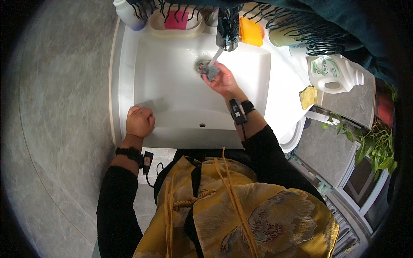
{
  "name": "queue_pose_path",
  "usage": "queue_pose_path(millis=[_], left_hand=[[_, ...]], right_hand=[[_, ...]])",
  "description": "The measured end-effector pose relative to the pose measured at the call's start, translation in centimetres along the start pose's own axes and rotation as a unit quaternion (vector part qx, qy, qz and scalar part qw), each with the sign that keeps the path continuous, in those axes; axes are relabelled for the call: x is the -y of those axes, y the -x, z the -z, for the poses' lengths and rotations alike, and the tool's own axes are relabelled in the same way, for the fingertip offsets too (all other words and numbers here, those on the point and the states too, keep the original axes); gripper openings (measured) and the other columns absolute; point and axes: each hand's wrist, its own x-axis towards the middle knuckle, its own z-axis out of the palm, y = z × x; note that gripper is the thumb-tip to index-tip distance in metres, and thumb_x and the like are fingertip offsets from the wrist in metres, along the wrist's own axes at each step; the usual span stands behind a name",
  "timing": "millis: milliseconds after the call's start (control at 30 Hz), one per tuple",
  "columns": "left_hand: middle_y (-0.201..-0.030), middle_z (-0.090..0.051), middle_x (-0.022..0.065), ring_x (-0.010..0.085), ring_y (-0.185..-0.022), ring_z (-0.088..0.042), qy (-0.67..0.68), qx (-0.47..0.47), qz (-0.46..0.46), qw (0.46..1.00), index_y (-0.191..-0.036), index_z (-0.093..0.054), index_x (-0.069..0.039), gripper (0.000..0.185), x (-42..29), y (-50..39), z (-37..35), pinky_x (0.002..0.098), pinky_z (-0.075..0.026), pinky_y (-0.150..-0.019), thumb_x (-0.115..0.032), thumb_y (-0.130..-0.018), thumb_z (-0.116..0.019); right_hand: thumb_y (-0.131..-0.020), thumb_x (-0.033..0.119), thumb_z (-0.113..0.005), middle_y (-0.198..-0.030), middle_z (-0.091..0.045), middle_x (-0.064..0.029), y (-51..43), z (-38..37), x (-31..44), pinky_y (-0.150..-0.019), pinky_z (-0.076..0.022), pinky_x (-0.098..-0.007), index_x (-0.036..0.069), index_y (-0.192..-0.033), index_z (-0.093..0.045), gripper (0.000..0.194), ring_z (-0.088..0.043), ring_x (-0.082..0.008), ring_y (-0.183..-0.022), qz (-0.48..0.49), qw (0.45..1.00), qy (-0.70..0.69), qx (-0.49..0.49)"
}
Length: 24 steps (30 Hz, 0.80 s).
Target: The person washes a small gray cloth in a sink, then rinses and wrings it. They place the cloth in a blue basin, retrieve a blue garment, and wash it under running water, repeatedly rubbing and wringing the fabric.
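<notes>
Water runs from the chrome faucet [227,35] onto a grey scrubbing pad [211,71]. My right hand [223,80] holds this pad, palm turned up, just beside the metal drain [200,65]. Around it is the white washbasin [174,84], its bottom wet near the drain. My left hand [140,122] is curled into a fist and rests on the basin's front left rim, with nothing visible in it.
Behind the basin stand a soap dish [153,24] with a pink block [176,20], a white bottle [129,14] and an orange-yellow item [251,31]. To the right are a detergent jug [334,74] and a yellow cloth [308,97]. A fringed dark textile [348,25] hangs at top right.
</notes>
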Motion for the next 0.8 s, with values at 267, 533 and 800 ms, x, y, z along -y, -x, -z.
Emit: queue_pose_path(millis=[267,533,800], left_hand=[[-0.066,-0.057,0.0045,0.0237,-0.067,-0.057,-0.001,0.013,0.002,1.000,-0.067,-0.053,-0.010,0.006,-0.2,0.0,0.2,0.0329,-0.040,-0.084,-0.008,-0.071,-0.056],[-0.071,-0.059,0.0066,0.0272,-0.073,-0.059,0.003,0.035,0.014,0.999,-0.071,-0.056,-0.008,0.002,0.1,0.3,0.1,0.0384,-0.040,-0.086,-0.010,-0.073,-0.055],[-0.070,-0.059,0.0044,0.0242,-0.070,-0.058,-0.018,0.010,-0.003,1.000,-0.070,-0.054,-0.010,0.003,-0.1,0.1,0.1,0.0335,-0.040,-0.085,-0.010,-0.073,-0.056]], right_hand=[[-0.088,0.011,-0.056,-0.100,-0.056,-0.0090,-3.0,-2.4,-0.4,-0.089,-0.0501,-0.0448,0.013,-0.101,-0.051,0.014,-0.057,-0.0289,-0.092,0.035,0.992,-0.124,-0.011],[-0.088,0.029,-0.060,-0.088,-0.056,-0.0033,-1.3,-2.6,2.2,-0.039,-0.0274,-0.0182,0.020,-0.105,-0.055,0.020,-0.045,-0.0112,-0.056,0.000,0.998,0.047,-0.043],[-0.091,0.052,-0.047,-0.063,-0.049,-0.0011,-1.7,-4.9,0.5,-0.036,-0.0204,-0.0248,0.018,-0.087,-0.049,0.035,-0.036,-0.0124,-0.041,0.005,0.987,0.092,-0.132]])
